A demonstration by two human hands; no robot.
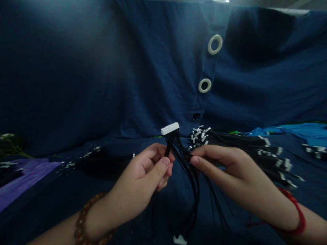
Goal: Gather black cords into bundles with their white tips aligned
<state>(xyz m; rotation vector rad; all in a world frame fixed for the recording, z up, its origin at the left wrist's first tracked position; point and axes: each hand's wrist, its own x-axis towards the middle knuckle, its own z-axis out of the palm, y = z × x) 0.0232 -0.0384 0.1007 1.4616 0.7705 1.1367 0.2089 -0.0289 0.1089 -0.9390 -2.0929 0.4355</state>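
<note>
Blk wires (193,178) are pinched betw. thumb & fingers of L hand (150,170), some strands betw. thumb & fingertips of R hand (224,166), w/ wht connector (170,128) held up just past L grip, up-left of R.

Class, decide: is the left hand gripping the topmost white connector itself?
No, the left hand pinches black wires below the white connector.
</note>
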